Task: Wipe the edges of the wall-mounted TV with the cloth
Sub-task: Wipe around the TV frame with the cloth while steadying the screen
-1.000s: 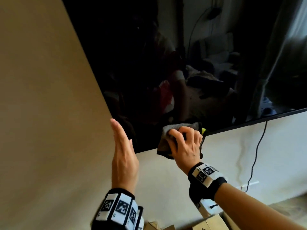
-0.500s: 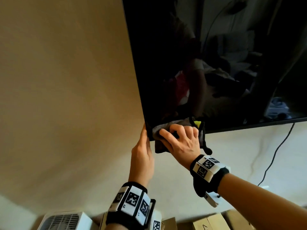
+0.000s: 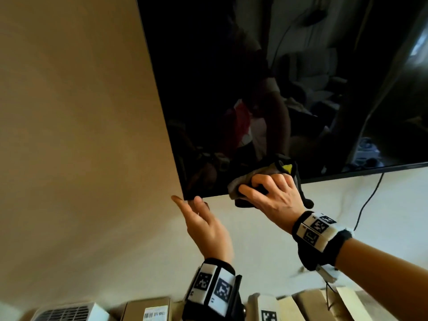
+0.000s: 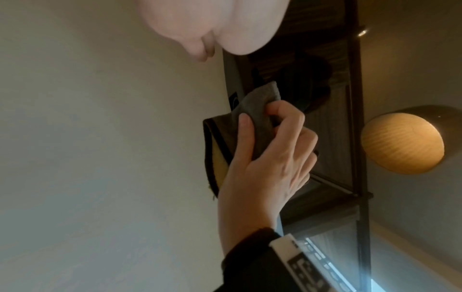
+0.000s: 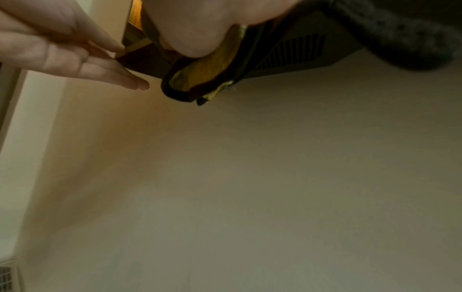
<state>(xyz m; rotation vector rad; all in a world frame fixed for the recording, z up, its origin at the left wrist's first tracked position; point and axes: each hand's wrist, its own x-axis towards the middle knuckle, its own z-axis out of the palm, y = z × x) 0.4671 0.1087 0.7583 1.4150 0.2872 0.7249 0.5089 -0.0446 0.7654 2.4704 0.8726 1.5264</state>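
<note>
Moved rightward along the lower edge since the earlier frame, the cloth [image 3: 249, 181] now sits clear of the TV's [image 3: 231, 66] bottom-left corner, bunched over the bottom bezel of the wall-mounted screen. Right hand [image 3: 271, 195]: fingers curled around the grey, dark-trimmed cloth, pressing it against the edge. Left hand [image 3: 203, 225]: holding nothing, fingers extended, their tips touching the corner of the TV. Wall [image 3: 69, 135]: beige, behind the set. Cable [image 3: 368, 200]: hangs below the screen at right. Boxes [image 3: 148, 311]: lined up beneath the hands.
</note>
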